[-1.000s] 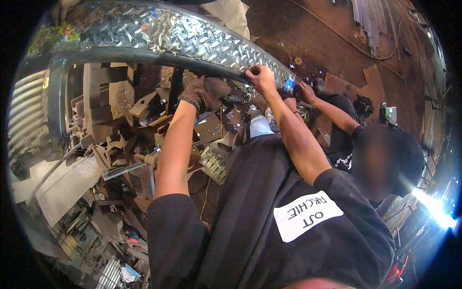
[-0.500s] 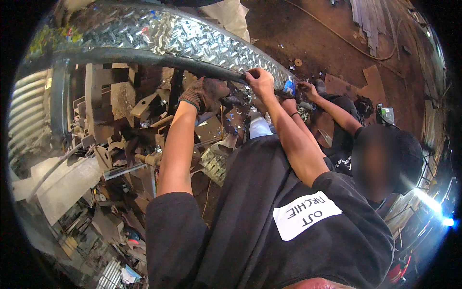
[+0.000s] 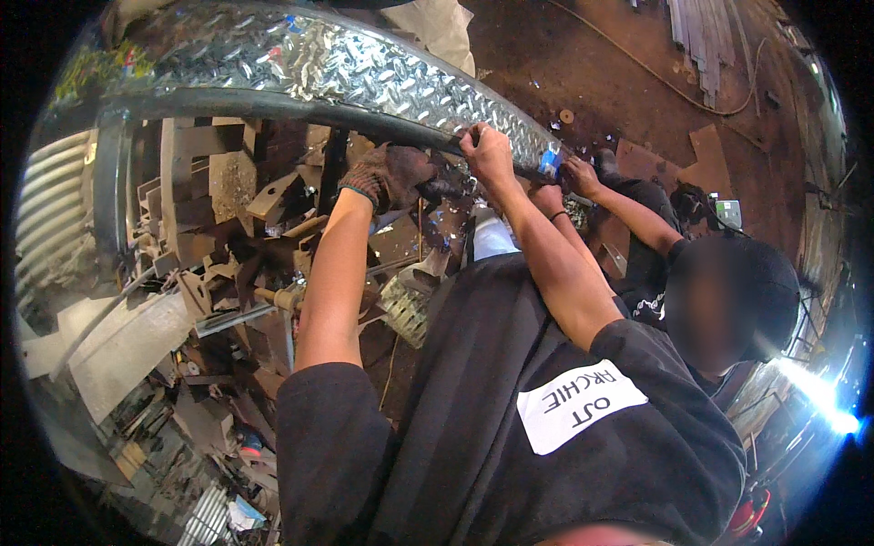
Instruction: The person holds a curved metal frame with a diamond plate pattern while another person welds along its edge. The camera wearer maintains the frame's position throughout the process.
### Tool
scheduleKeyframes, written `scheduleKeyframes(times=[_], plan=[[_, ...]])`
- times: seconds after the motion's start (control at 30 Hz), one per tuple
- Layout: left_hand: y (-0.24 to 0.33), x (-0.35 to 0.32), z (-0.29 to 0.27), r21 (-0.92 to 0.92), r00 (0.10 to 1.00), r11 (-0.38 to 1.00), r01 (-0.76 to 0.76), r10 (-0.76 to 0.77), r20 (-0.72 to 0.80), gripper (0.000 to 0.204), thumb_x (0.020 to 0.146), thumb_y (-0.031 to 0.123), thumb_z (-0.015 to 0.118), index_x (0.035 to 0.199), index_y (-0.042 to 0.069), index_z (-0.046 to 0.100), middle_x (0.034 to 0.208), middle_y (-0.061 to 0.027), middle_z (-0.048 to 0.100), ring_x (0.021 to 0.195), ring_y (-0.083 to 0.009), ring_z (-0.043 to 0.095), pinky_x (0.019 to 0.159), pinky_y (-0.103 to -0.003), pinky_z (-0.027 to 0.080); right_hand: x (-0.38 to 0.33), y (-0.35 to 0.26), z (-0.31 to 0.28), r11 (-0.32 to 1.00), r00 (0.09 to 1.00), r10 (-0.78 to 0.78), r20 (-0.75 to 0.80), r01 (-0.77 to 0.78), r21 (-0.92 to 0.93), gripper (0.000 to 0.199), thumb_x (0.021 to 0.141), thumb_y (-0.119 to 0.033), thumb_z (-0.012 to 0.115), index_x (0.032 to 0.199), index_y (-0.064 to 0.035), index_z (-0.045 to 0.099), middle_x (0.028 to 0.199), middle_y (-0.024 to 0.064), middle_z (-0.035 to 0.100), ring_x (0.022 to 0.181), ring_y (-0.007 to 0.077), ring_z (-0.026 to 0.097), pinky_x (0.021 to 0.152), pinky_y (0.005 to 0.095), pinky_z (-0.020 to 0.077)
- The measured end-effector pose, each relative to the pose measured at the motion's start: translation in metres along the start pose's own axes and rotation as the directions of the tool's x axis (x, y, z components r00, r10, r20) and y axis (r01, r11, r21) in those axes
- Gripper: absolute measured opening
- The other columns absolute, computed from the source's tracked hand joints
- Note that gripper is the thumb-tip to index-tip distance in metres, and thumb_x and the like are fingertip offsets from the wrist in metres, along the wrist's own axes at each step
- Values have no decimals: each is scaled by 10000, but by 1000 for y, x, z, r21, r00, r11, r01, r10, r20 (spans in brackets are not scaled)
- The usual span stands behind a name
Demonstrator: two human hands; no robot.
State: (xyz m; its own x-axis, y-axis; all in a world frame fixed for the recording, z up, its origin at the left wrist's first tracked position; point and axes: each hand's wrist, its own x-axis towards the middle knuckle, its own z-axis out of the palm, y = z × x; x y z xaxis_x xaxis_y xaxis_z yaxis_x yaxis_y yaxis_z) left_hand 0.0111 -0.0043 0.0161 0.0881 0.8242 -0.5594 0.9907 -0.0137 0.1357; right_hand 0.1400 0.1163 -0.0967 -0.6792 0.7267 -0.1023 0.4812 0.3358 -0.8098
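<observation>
A shiny diamond-pattern metal plate (image 3: 391, 82) with a dark metal edge bar (image 3: 300, 109) spans the upper part of the view. My bare right hand (image 3: 492, 156) is at this bar, thumb and fingers pinched together at its near edge; anything between them is too small to make out. Below the bar my left hand (image 3: 387, 177) wears a brown knitted glove with a dark palm. Its fingers curl toward a dark shape (image 3: 442, 185), which I cannot identify. A co-worker's hands (image 3: 579, 175) are at the plate's right end, beside a blue patch (image 3: 549, 159).
The co-worker, in a black cap (image 3: 774, 300), crouches close on my right. Metal offcuts (image 3: 246, 191) and a large pale sheet (image 3: 137, 341) lie at left. Long metal bars (image 3: 696, 45) and a hose (image 3: 637, 73) lie on the far floor. Bright light (image 3: 833, 409) glares at lower right.
My right hand has shifted slightly left and its fingers have drawn closer together. The co-worker's outer hand has moved a little nearer the plate's end. My left hand stays nearly in place.
</observation>
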Motion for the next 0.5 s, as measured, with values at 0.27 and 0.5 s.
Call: scheduleKeyframes(times=[0.27, 0.5], plan=[[-9, 4, 17, -26, 999, 999, -43, 43, -14, 288, 674, 219, 658, 928, 89, 619, 967, -152, 640, 985, -319, 613, 869, -417, 496, 2, 11, 3, 997, 998, 45, 36, -48, 64, 196, 832, -180, 618, 875, 11, 617, 805, 230, 648, 773, 371, 645, 709, 431, 496], [-11, 6, 21, -43, 997, 996, -73, 71, -44, 269, 667, 218, 659, 902, 90, 629, 952, -146, 644, 965, -319, 620, 860, -410, 502, -7, 16, -3, 967, 993, 114, 2, -111, 229, 215, 829, -191, 661, 947, -11, 665, 850, 168, 684, 786, 247, 679, 738, 347, 514]])
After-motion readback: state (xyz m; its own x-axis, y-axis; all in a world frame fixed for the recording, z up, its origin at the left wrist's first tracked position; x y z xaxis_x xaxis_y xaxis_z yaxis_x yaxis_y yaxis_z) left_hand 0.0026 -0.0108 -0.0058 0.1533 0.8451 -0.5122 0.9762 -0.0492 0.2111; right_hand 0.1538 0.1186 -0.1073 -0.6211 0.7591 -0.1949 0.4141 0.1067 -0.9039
